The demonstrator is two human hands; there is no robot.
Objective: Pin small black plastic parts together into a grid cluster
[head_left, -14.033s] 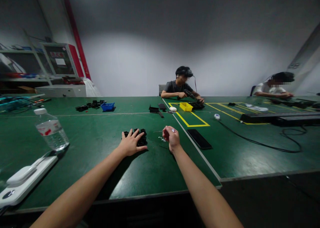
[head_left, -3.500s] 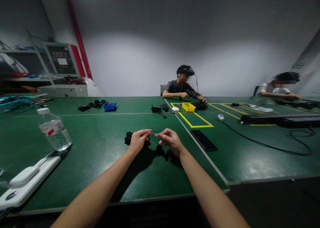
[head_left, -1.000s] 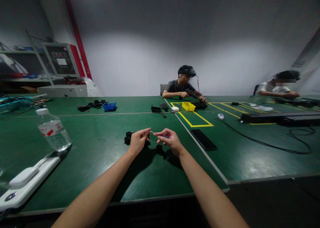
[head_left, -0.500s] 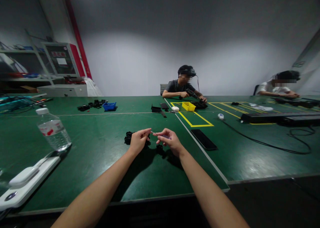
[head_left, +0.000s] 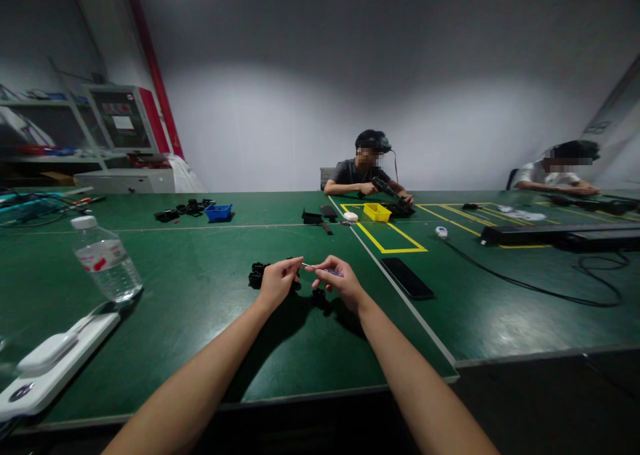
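My left hand (head_left: 276, 283) and my right hand (head_left: 339, 282) are raised just above the green table (head_left: 200, 322), close together. My right hand pinches a thin small screwdriver (head_left: 320, 268) with a purple handle, its metal tip pointing left. My left hand's thumb and forefinger are pinched at that tip, on something too small to make out. Under and behind my left hand lies a pile of small black plastic parts (head_left: 257, 276). One more black part (head_left: 319, 296) sits below my right hand.
A water bottle (head_left: 104, 260) and a white device (head_left: 55, 360) stand at the left. A black phone (head_left: 407, 278) lies right of my hands. Farther off are a blue bin (head_left: 219, 212), a yellow bin (head_left: 377, 212) and two seated people (head_left: 367, 168) at work.
Over the last second my hands have hardly moved; the screwdriver tip stays at my left fingertips. Fourteen seconds ago my left hand lay flat on the black parts.
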